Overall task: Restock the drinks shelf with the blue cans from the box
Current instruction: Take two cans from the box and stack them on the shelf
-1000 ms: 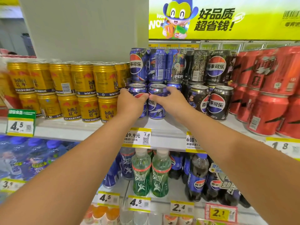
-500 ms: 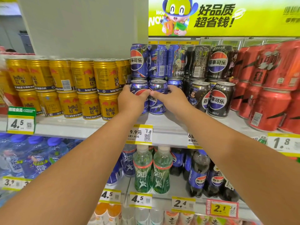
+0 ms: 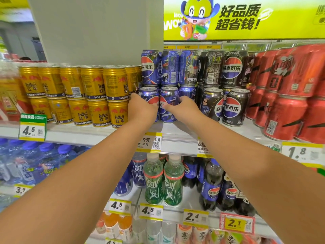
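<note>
Shelf [image 3: 175, 128] is already carrying two tiers of blue cans; left hand [image 3: 140, 110] and right hand [image 3: 182, 107] are each gripping a front can, box unseen, remainder unknowable.

Blue cans [image 3: 168, 104] with red-white-blue roundel; gold cans [image 3: 98, 97]; black cans [image 3: 233, 106]; red cans [image 3: 288, 118].

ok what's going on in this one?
A person is stocking a shop drinks shelf. Both hands are on the front blue cans of the lower row: the left hand on the left can, the right hand on the can beside it. Both cans stand upright on the shelf under a stacked row of blue cans, with gold cans to the left and black cans to the right. No box is in view.
</note>
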Demonstrator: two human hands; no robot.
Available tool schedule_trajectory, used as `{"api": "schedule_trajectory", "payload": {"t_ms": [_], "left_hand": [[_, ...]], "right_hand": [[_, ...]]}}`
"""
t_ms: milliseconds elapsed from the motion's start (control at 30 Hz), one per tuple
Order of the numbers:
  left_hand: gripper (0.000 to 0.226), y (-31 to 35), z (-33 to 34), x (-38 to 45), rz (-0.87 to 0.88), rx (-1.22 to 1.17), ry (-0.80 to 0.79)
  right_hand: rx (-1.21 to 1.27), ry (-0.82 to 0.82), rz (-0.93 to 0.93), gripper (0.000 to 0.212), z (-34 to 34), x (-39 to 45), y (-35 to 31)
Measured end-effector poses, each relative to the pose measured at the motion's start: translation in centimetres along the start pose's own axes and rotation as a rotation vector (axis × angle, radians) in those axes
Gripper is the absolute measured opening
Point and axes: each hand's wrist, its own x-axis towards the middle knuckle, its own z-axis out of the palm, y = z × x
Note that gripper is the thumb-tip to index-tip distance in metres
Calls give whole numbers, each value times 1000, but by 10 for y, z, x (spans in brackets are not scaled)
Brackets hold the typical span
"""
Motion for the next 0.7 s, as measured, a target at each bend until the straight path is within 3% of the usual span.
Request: {"api": "schedule_trajectory", "payload": {"t_ms": [167,467,633,700], "left_hand": [[49,-5,-7,-7,21,214,-21],[53,-10,-13,-10,63,289,-51],[52,-14,-35,-37,236,452,-122],[59,-17,-49,-49,304,525,-163]], "right_hand": [[-52,9,11,48,3,-3,0],[-32,-42,32,35,-8,-20,-4],[-248,-137,53,51,-29,-44,-12],[-398,-147,-20,52,-35,-54,-16]]}}
